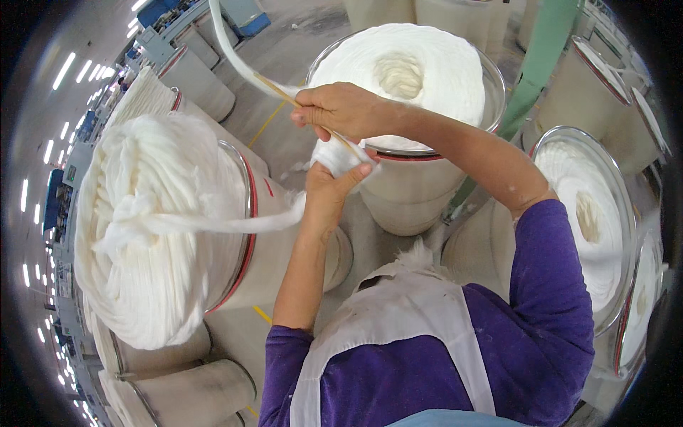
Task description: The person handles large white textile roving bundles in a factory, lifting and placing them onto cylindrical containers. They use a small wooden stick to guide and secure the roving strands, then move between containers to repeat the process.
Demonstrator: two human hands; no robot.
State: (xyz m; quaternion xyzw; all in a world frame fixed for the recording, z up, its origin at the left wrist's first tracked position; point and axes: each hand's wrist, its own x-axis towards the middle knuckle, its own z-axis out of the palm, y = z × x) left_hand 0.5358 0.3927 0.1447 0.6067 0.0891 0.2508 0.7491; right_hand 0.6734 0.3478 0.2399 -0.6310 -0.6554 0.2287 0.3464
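Note:
My left hand (pixel 332 186) is closed around a white cotton sliver (pixel 260 224), with the thumb raised along it. This sliver runs from the heaped coils (pixel 160 263) on top of the left can. Just above, my right hand (pixel 345 112) grips a thin tan stick (pixel 272 86) that slants down to the right. Its lower end lies against the flattened white fibre (pixel 334 155) in my left hand. A second sliver (pixel 229 46) comes down from the top edge to the stick and my right fingers. Where the two slivers meet is partly hidden by my fingers.
A can (pixel 405 196) with a ring of coiled sliver (pixel 455 71) stands ahead. More filled cans (pixel 619 171) crowd the right side. A green post (pixel 544 53) rises behind them. Cans (pixel 192 395) stand at lower left, and yellow lines (pixel 267 124) mark the floor.

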